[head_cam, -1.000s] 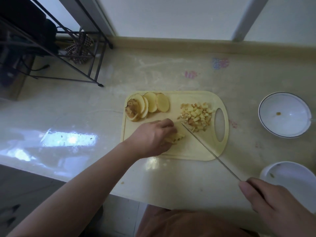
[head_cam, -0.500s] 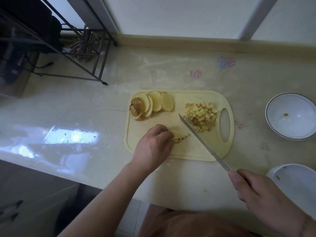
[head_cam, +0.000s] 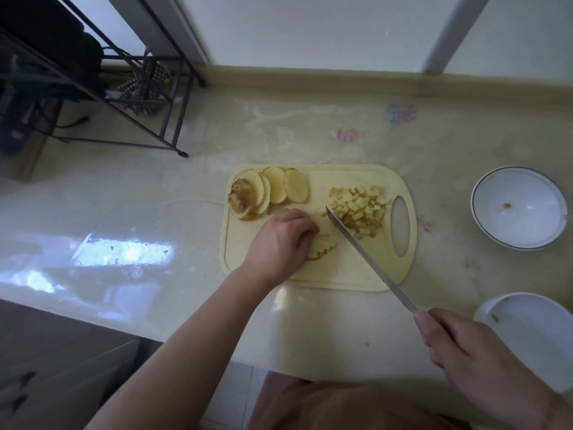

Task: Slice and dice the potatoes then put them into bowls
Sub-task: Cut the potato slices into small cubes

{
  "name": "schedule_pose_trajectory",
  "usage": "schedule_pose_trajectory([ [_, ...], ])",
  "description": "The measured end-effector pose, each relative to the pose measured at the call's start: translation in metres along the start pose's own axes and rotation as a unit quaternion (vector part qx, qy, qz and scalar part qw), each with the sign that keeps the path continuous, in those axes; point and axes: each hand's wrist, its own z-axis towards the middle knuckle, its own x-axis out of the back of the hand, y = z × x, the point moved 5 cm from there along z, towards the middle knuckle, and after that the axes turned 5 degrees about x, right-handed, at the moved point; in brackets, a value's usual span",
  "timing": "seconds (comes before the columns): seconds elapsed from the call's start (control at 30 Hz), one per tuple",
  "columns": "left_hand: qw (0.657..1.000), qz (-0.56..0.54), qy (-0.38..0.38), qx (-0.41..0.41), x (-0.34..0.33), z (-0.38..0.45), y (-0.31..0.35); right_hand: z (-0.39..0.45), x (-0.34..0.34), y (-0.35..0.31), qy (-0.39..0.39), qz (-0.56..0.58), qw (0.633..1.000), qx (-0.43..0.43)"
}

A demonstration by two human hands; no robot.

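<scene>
A pale yellow cutting board [head_cam: 356, 274] lies on the counter. Round potato slices [head_cam: 279, 189] lean in a row at its back left, and a heap of diced potato [head_cam: 359, 211] sits at its back right. My left hand [head_cam: 279, 243] curls over a potato slice cut into strips [head_cam: 322, 248] near the board's middle, holding it down. My right hand [head_cam: 471, 352] grips the handle of a long knife [head_cam: 362, 252]. The blade slants up across the board, its tip between the strips and the diced heap.
A white bowl with a dark rim [head_cam: 517, 207] stands to the right of the board. A second white bowl [head_cam: 533, 333] sits near the counter's front right edge. A black wire rack [head_cam: 102, 88] occupies the back left corner. The counter's front edge runs below my arms.
The knife tip has moved further back and left, from beside the strips up to the edge of the diced heap. My left hand stays on the cut strips.
</scene>
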Motion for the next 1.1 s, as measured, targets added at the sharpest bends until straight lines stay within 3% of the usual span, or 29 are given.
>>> schedule_pose_trajectory([
  [0.3, 0.995, 0.026, -0.064, -0.078, 0.002, -0.007, -0.005, -0.001, -0.002, 0.003, 0.000, -0.002, 1.000, 0.008],
  [0.63, 0.986, 0.063, -0.118, -0.102, -0.005, -0.009, -0.011, -0.001, -0.005, 0.007, -0.007, 0.018, 1.000, 0.000],
  [0.83, 0.992, 0.080, -0.053, -0.077, -0.008, -0.013, -0.007, 0.002, -0.011, 0.004, -0.007, 0.031, 0.999, 0.000],
  [1.1, 0.993, 0.053, 0.090, 0.058, -0.030, -0.038, 0.001, 0.012, -0.029, -0.012, 0.016, 0.013, 1.000, 0.016],
])
